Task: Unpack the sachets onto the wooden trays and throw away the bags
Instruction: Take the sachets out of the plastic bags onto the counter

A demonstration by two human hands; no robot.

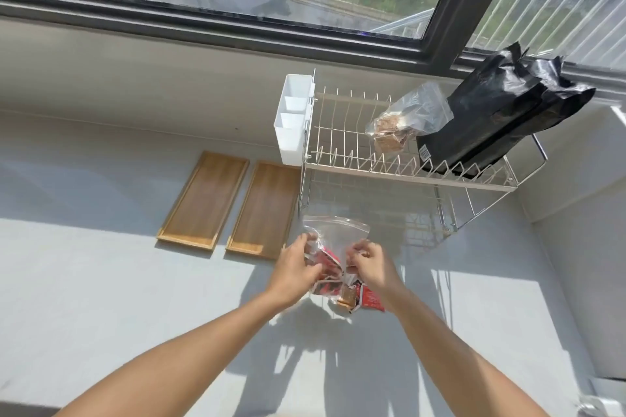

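A clear zip bag (338,234) with red sachets (371,300) inside is held above the white counter, just in front of the dish rack. My left hand (294,269) grips its left side and my right hand (367,262) pinches its right side. Two bare wooden trays lie side by side to the left: the left tray (203,200) and the right tray (266,210). A second clear bag (406,118) with brown sachets rests on the rack's upper shelf.
A white wire dish rack (406,173) stands at the back right, with a white cutlery holder (291,118) on its left end and a black bag (498,115) on top. The window frame (237,24) runs behind the counter (101,281).
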